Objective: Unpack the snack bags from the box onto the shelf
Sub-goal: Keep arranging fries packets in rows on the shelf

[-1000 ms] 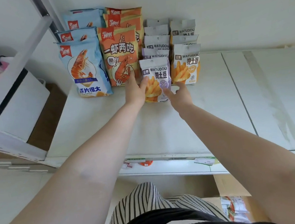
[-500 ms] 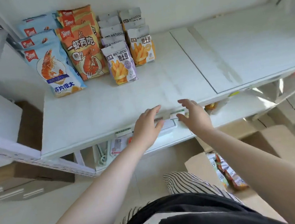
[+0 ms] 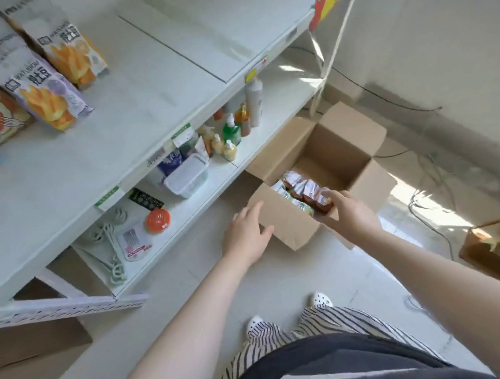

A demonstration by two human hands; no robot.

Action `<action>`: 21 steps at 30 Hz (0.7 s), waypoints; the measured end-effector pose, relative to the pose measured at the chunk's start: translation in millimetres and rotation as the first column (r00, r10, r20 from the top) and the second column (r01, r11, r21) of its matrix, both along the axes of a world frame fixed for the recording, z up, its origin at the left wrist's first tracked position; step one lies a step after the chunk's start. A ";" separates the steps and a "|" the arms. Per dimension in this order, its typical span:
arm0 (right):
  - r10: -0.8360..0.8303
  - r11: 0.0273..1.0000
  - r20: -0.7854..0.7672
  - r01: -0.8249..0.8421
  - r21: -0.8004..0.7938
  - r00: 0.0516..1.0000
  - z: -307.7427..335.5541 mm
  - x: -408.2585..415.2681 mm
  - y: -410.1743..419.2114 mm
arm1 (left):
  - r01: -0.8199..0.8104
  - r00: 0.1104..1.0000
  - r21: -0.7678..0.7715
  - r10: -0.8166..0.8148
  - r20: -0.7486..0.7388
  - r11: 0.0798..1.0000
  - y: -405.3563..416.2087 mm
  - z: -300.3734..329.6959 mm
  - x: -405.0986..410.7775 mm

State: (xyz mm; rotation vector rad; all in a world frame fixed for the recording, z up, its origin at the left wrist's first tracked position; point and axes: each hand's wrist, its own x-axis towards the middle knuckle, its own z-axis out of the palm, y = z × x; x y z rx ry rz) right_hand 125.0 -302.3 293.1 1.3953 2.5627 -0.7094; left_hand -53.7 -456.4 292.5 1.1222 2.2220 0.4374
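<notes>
Pale floor tiles filled the lower frame, with the cardboard box (image 3: 319, 181) open at centre right. The left hand (image 3: 246, 235) lay spread against its near flap, holding nothing. The right hand (image 3: 349, 210) reached inside, fingers curled over the snack bags (image 3: 300, 189); whether it actually gripped one I could not tell. A loose pinch could drop a bag. Upper left, the shelf (image 3: 143, 86) held 2 fry bags (image 3: 45, 97) standing upright; a careless placement could topple them.

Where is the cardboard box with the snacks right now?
The cardboard box sits open on the floor, right of centre in the head view, just beyond the lower shelf, with the right hand reaching into it.
</notes>
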 end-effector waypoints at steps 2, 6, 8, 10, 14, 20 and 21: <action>-0.032 0.999 -0.008 0.033 0.012 0.999 1.0 29.0 6.6 | 0.051 0.999 -0.053 -0.052 -0.011 0.997 11.5 -3.0 22.6; -0.067 0.998 0.036 0.066 0.017 0.997 1.5 85.9 28.6 | 0.149 0.988 -0.107 -0.151 -0.020 0.983 43.9 -10.1 70.3; -0.081 0.997 0.054 0.081 0.004 0.995 0.8 113.9 42.5 | 0.181 0.982 -0.130 -0.186 -0.029 0.975 65.3 -14.2 95.9; -0.083 0.997 0.065 0.083 0.000 0.994 -0.2 142.4 59.5 | 0.197 0.978 -0.135 -0.204 -0.043 0.971 90.1 -17.5 124.9; -0.029 0.999 0.064 0.030 -0.018 0.998 1.1 195.1 100.8 | 0.152 0.987 -0.139 -0.158 -0.033 0.979 140.4 -25.5 185.7; 0.083 0.996 0.034 -0.082 -0.031 0.996 5.2 247.3 166.6 | 0.004 0.998 -0.176 0.007 0.063 0.984 189.8 -43.7 244.6; 0.094 0.995 0.035 -0.093 -0.036 0.995 4.3 250.5 177.6 | -0.017 0.997 -0.183 0.029 0.068 0.983 194.7 -45.4 248.2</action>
